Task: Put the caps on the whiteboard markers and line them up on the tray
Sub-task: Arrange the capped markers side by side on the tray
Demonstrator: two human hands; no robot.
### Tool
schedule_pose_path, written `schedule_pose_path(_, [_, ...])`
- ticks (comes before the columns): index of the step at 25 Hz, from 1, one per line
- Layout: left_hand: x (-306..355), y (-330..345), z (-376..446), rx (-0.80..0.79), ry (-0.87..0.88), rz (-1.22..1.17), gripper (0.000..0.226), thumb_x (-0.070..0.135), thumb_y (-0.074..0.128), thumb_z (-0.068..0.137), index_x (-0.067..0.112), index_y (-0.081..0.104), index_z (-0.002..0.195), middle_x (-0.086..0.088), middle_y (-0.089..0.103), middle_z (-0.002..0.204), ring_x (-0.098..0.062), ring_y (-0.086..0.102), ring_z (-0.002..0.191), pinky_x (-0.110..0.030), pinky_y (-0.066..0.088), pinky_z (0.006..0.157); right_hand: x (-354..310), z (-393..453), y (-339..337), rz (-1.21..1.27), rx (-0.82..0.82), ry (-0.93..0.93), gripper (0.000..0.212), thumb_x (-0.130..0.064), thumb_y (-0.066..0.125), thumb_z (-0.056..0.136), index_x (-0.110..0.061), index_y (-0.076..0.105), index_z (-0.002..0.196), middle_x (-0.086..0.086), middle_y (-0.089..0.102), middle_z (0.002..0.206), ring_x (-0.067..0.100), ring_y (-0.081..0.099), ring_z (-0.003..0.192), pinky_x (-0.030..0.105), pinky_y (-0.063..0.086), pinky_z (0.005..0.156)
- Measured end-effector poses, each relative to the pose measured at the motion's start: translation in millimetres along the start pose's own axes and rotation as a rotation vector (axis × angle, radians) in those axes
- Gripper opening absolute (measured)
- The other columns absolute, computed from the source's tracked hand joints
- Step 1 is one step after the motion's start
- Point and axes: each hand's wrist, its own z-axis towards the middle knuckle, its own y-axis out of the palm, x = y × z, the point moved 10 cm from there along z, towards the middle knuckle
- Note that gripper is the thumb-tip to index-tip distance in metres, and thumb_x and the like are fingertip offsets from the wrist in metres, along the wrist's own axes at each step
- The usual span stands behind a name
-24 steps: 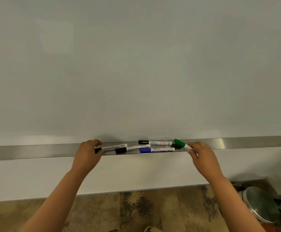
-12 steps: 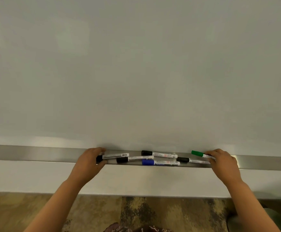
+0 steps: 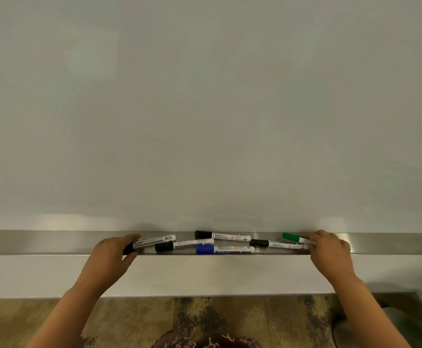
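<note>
a: where are the markers?

b: all six lie on the metal marker tray under the whiteboard. from the left: a black-capped marker tilted, its cap end inside the left hand. next a second black marker, also slanted. behind it a third black marker near the board. in front, at the tray's lip, the blue marker.

a: and on the right?

b: a fourth black marker, then the green marker, its rear end under the right hand.

a: caps?

b: every one that shows has its cap on.

a: are they lined up?

b: no. they overlap and point at slightly different angles, in two loose rows.

a: the hands?

b: the left one grasps the cap end of the leftmost marker, thumb below and fingers curled over it. the right hand's fingers are curled over the rear ends of the green marker and the black one beside it; it looks like a pinch on the green.

a: anything else?

b: patterned carpet below the wall.
</note>
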Motion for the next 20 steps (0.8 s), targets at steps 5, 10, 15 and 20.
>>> schedule_pose_path(5, [-6.0,-4.7,1.7,0.056,-0.036,-0.030,0.033,0.012,0.071,0.078,0.012,0.066,0.111,-0.010,0.073,0.094,-0.028,0.066,0.082,-0.037,0.051,0.076,-31.3,-9.9,-18.3,0.105,0.139,-0.126,0.029,-0.011,0.061,0.084,-0.022,0.065,0.110,0.005,0.066,0.110,0.029,0.054,0.107,0.046,0.040,0.092])
schedule_pose_path(10, [-23.8,-7.3,4.8,0.076,-0.133,-0.038,0.026,0.010,0.069,0.080,0.011,0.068,0.105,-0.011,0.071,0.100,-0.029,0.063,0.091,-0.035,0.045,0.076,-83.6,-9.5,-6.1,0.013,0.060,-0.332,0.018,-0.029,0.062,0.084,-0.026,0.068,0.100,-0.004,0.067,0.105,0.023,0.052,0.105,0.038,0.034,0.088])
schedule_pose_path(15, [-25.8,-5.2,12.3,0.008,-0.142,-0.050,0.022,0.012,0.069,0.078,0.013,0.071,0.100,-0.006,0.070,0.100,-0.025,0.060,0.093,-0.029,0.043,0.077,-85.1,-3.3,7.6,-0.124,-0.003,-0.320,0.020,-0.030,0.049,0.090,-0.030,0.063,0.105,-0.008,0.065,0.106,0.017,0.049,0.106,0.032,0.033,0.088])
schedule_pose_path(20, [-41.1,-5.5,22.9,-0.125,-0.105,0.042,0.017,0.018,0.066,0.079,0.019,0.071,0.095,-0.002,0.067,0.096,-0.021,0.060,0.088,-0.030,0.046,0.075,-96.3,-19.3,-17.0,-0.035,0.132,-0.291,0.018,-0.011,0.067,0.081,-0.018,0.069,0.097,0.005,0.072,0.094,0.029,0.061,0.093,0.041,0.044,0.079])
